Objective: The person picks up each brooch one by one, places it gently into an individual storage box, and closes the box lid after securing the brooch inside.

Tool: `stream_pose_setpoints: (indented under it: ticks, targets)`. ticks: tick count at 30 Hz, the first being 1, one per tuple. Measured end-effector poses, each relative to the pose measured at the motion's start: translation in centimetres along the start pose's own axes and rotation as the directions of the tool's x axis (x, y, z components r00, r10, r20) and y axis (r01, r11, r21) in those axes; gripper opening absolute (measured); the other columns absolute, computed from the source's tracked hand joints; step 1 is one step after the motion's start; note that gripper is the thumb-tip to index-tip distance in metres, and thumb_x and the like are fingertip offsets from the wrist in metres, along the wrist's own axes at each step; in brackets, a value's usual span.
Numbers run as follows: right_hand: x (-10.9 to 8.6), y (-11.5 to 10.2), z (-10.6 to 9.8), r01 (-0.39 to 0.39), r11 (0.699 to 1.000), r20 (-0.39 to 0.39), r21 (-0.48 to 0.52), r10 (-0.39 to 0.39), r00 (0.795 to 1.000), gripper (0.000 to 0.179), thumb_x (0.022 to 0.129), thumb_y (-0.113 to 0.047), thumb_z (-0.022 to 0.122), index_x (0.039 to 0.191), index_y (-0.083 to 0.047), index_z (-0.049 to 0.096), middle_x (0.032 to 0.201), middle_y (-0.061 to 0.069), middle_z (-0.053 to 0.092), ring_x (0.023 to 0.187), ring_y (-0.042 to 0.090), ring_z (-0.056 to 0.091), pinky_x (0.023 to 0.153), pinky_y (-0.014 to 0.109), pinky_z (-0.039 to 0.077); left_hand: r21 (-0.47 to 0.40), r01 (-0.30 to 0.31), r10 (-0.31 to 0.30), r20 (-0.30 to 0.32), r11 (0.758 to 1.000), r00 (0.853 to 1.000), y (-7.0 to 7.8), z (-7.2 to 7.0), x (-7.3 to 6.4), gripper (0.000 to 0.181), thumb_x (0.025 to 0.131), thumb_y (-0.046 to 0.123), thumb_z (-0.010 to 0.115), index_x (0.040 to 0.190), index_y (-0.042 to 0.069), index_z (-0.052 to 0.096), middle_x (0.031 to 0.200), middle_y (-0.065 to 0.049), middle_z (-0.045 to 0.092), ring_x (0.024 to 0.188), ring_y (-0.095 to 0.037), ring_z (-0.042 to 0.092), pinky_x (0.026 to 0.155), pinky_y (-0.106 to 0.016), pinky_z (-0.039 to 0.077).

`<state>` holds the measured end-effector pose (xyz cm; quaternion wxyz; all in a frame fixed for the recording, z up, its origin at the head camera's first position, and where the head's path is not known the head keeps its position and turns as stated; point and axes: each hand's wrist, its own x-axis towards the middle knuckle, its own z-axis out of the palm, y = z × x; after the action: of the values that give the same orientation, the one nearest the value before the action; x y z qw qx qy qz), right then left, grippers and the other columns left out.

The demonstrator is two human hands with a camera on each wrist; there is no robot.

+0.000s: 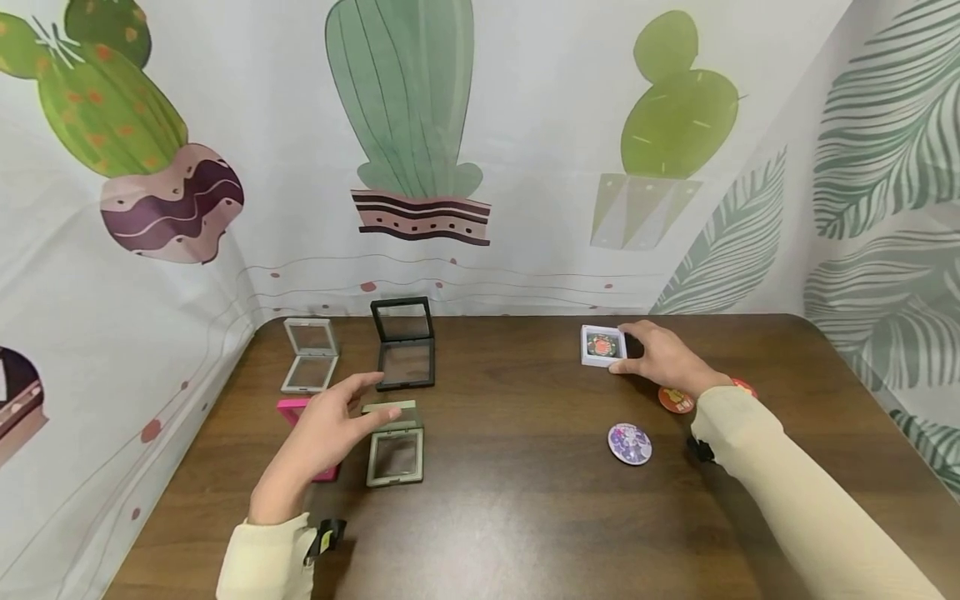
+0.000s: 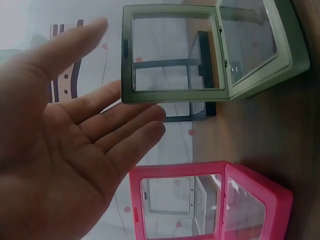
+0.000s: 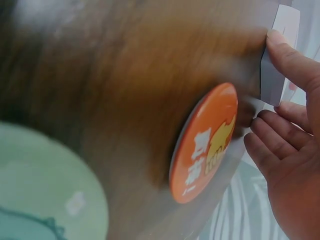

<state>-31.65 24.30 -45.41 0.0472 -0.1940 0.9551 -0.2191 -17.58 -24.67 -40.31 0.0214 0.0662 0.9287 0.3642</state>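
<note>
In the head view my right hand [image 1: 667,358] is at the back right. Its thumb and index finger pinch the right side of a closed white display frame [image 1: 603,346] with a dark and red round badge inside. In the right wrist view, the thumb lies on one edge of this frame [image 3: 281,55], the other fingers loosely bent. My left hand [image 1: 330,429] hovers with fingers spread over an opened green display frame [image 1: 396,458] and an opened pink display frame [image 1: 327,475]. It holds nothing. In the left wrist view its fingertips overlap the green frame's edge [image 2: 175,96].
Opened grey [image 1: 310,373] and black [image 1: 405,364] display frames stand at the back left. A purple round badge [image 1: 630,444] lies near an orange badge [image 1: 676,401]; another red badge [image 1: 745,387] is partly behind the right wrist. A pale green badge [image 3: 50,175] shows close up.
</note>
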Motion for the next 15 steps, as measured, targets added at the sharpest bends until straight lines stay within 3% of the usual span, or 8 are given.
stream_pose_setpoints:
  ticks: [9,15]
  targets:
    - [-0.1,0.4,-0.1,0.015,1.0,-0.021,-0.005,-0.015,1.0,0.082,0.091,-0.033,0.086,0.148,0.014,0.05,0.147,0.037,0.051,0.136,0.052,0.049,0.114,0.064,0.038,0.032,0.021,-0.021,0.019,0.999,1.0,-1.1,-0.6,-0.4,0.045,0.099,0.024,0.078,0.132,-0.004,0.068,0.125,-0.021,0.073,0.114,-0.038,0.071,0.094,-0.056,0.056]
    - [-0.1,0.6,-0.1,0.009,1.0,-0.024,-0.01,-0.009,1.0,0.082,0.091,-0.032,0.087,0.148,0.013,0.05,0.147,0.036,0.051,0.136,0.052,0.049,0.115,0.063,0.038,0.051,0.087,-0.088,0.006,0.995,0.996,-1.4,-0.6,-0.6,0.032,0.097,0.019,0.078,0.117,-0.006,0.075,0.093,-0.011,0.077,0.085,-0.021,0.07,0.077,-0.043,0.056]
